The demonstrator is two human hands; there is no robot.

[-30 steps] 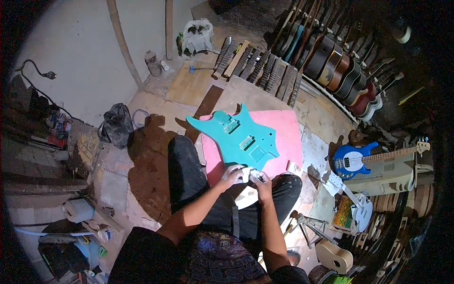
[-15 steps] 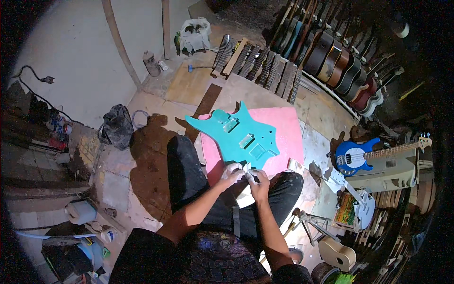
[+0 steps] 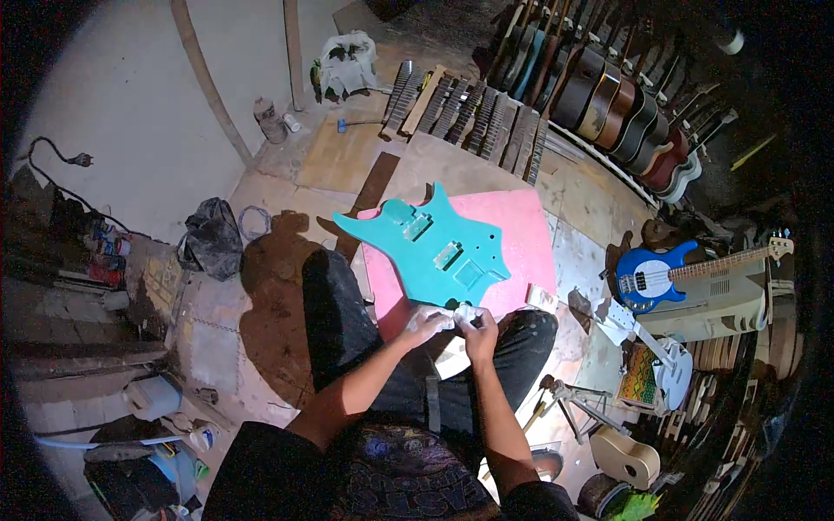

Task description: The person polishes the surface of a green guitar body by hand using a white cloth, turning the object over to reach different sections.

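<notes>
My left hand (image 3: 422, 326) and my right hand (image 3: 481, 333) are closed around small white pieces of paper or cloth (image 3: 463, 315), held just below the near edge of a turquoise electric guitar body (image 3: 421, 269). The body has pointed horns, two pickup cavities, a square recess and several small holes. It lies on a pink padded board (image 3: 512, 226) that sits in front of my bent, dark-trousered legs. A pale block (image 3: 541, 297) rests at the board's right edge.
Guitar necks (image 3: 473, 122) lie in a row at the back. Several guitars (image 3: 612, 104) stand racked at upper right. A blue bass (image 3: 651, 273) and a natural guitar body (image 3: 621, 456) are at my right. A black bag (image 3: 211, 239) and a white wall (image 3: 113, 87) are at left.
My hands, still low at the guitar body, have shifted the white material between them, drawing slightly apart and turning it. The whole view has moved a little.
</notes>
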